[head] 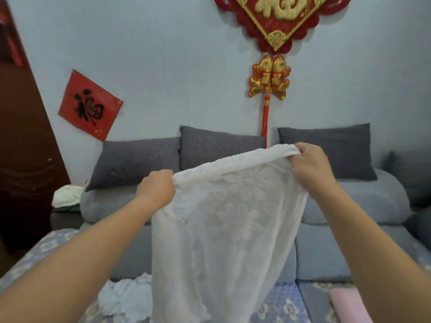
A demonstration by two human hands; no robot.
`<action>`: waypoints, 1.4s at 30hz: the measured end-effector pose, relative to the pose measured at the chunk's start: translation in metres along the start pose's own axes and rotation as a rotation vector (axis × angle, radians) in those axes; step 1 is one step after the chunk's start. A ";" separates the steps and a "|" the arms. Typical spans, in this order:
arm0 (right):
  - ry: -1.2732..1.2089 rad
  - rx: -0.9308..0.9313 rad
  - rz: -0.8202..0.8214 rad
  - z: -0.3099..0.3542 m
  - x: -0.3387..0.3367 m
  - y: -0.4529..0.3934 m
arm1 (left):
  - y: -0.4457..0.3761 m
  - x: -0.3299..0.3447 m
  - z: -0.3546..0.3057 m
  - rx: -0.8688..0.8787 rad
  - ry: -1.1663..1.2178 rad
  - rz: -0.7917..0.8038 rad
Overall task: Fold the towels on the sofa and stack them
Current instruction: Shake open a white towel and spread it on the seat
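A white towel with a raised flower pattern [224, 229] hangs in the air in front of me, above the grey sofa [326, 250]. My left hand [157, 188] grips its top left corner. My right hand [307, 166], held higher, grips the top right corner. The cloth drops down past the bottom of the view. Another white towel [127, 297] lies crumpled on the seat at the lower left. A pink towel [349, 304] lies at the lower right.
Three dark grey cushions [135, 162] lean against the sofa back. A pale folded cloth [66, 195] sits on a dark side table at the left. Red decorations [269, 78] hang on the wall. A dark wooden door stands at the far left.
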State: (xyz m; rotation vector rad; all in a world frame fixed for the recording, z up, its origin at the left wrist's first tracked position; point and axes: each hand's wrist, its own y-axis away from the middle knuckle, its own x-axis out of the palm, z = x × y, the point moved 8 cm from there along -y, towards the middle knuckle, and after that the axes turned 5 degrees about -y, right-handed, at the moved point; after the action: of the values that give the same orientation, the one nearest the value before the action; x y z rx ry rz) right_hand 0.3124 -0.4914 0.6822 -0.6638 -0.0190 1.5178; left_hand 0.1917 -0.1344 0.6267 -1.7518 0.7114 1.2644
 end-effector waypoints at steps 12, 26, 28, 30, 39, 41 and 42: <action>-0.084 -0.643 -0.575 0.294 -0.162 -0.075 | -0.057 -0.388 -0.072 0.101 0.288 -0.961; 0.393 -0.104 -0.533 0.088 -0.149 -0.094 | -0.077 -0.207 0.056 -0.149 -0.414 -0.410; 0.313 -0.012 -0.482 0.071 -0.138 -0.094 | -0.081 -0.187 0.086 -0.286 -0.406 -0.268; 0.343 0.056 -0.364 0.059 -0.111 -0.088 | -0.081 -0.167 0.107 -0.375 -0.181 -0.167; 0.157 -0.128 0.525 0.122 0.073 -0.006 | 0.018 -0.125 -0.109 0.163 1.267 0.350; 0.092 -0.123 0.526 0.127 0.083 -0.004 | 0.040 -0.113 -0.140 0.344 1.072 0.509; 0.071 -0.115 0.537 0.127 0.085 -0.005 | 0.042 -0.107 -0.146 0.446 0.913 0.474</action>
State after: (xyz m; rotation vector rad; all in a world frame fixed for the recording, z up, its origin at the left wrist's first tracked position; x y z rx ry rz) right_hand 0.2721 -0.3642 0.7557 -0.8589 0.1369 2.0171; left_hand 0.1899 -0.2856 0.7354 -1.7750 1.8513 0.4294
